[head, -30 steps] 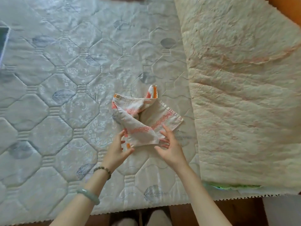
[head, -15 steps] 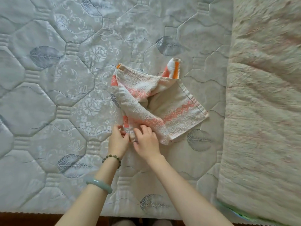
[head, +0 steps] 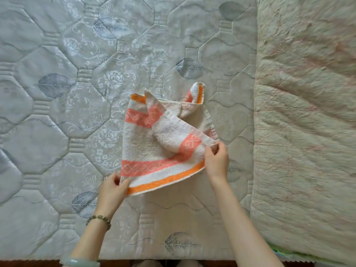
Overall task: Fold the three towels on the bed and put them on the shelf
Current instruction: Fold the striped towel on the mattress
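Terry towel (head: pixel 152 151) at the bed's (head: pixel 57 132) front edge
left hand (head: pixel 113 189), right hand (head: pixel 216 160) pinch its near corners; hem runs crosswise

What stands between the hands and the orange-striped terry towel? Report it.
Nothing visible does: the left hand and right hand pinch the cream, orange-striped terry towel at its edges on the quilted grey mattress.

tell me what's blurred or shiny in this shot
Head view: the blanket at right looks smeared, likely motion blur; the towel, left hand and right hand are fairly sharp; the mattress quilting shows soft sheen, no harsh glare or hard shadows.
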A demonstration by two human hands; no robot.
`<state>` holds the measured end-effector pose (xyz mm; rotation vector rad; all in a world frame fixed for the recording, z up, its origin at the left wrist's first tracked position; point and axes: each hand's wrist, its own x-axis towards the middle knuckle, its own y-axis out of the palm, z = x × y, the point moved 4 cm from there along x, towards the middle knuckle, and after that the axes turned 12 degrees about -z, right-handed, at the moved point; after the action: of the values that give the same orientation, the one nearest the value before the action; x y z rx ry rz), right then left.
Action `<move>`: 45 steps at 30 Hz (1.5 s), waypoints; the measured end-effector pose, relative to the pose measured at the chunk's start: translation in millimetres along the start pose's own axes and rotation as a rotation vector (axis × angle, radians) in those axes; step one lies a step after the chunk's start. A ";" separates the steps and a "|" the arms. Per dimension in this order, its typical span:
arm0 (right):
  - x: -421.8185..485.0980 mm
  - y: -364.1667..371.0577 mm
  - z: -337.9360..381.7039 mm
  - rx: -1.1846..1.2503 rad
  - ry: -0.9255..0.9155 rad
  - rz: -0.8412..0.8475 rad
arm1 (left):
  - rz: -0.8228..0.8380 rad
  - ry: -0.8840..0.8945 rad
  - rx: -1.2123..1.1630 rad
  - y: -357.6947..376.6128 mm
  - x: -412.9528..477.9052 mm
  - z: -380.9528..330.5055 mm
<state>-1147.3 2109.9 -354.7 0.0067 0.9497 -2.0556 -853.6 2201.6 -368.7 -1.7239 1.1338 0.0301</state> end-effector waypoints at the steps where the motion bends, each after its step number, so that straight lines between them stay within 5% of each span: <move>1: 6.6 -3.6 -8.8 -0.009 0.062 -0.011 | 0.011 0.000 0.019 -5.8 -2.2 3.3; 6: 18.7 -17.2 -56.4 -0.077 0.229 -0.045 | 0.162 -0.108 0.023 -3.6 -11.4 16.2; 10: -5.3 -28.7 -43.8 -0.342 -0.058 -0.088 | 0.411 -0.174 -0.091 23.4 -37.0 8.7; 13: -54.8 -0.2 -21.7 -0.355 -0.331 0.295 | 0.456 -0.069 -0.192 36.9 -48.3 -3.8; 16: -110.1 33.0 -13.2 -0.367 -0.152 0.821 | 0.416 0.050 -0.274 38.0 -53.0 -19.5; 18: -124.7 45.4 -14.0 -0.333 -0.026 0.928 | 0.449 0.103 -0.302 36.0 -54.5 -26.2; 22: -114.4 45.1 -7.5 -0.073 0.069 0.829 | 0.457 0.178 -0.354 22.2 -49.4 -33.6; 28: -102.6 16.4 6.8 -0.188 -0.085 0.659 | -0.126 0.714 0.104 -2.5 -0.9 -66.4; 34: -97.9 -15.2 31.9 -0.165 -0.256 0.549 | -0.127 0.934 0.565 19.7 71.3 -94.4; 39: -74.8 -60.1 49.2 -0.222 -0.360 0.465 | -0.260 0.973 0.492 -20.5 109.5 -113.4; 45: -49.7 -131.3 104.9 -0.211 -0.392 0.223 | -0.251 0.971 0.281 -98.6 49.3 -155.8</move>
<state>-1174.1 2124.8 -182.2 -0.3731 0.8684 -1.6632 -830.9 2055.2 -248.4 -1.6134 1.4768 -1.1714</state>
